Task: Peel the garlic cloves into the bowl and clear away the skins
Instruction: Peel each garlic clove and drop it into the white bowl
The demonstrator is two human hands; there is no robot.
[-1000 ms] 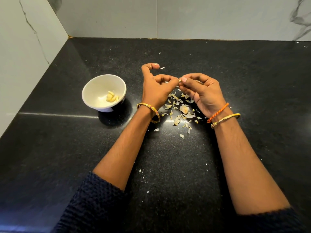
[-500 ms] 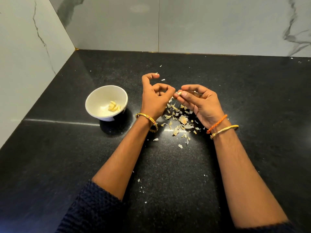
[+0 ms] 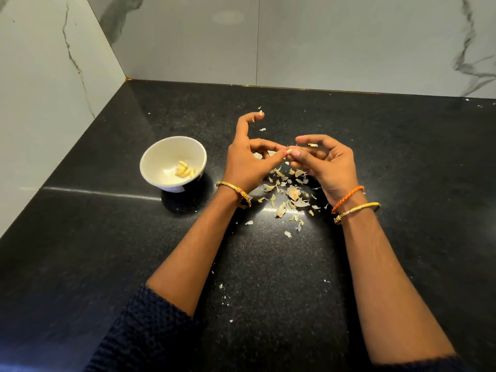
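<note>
Hands pinch one clove (image 3: 289, 151) above the bench (image 3: 402, 157), left hand (image 3: 247, 162) and right hand (image 3: 326, 163) both gripping it by fingertips; small, firm and likely slippery, it wants holding at its ends beside the bowl (image 3: 161, 162).

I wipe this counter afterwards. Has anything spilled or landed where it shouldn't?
Garlic skins litter the counter under both hands, with stray flakes nearer the person. The bowl stands upright, cloves inside.

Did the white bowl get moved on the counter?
No. The bowl sits just beyond the same pale seam line as before; only the camera tilted.
</note>
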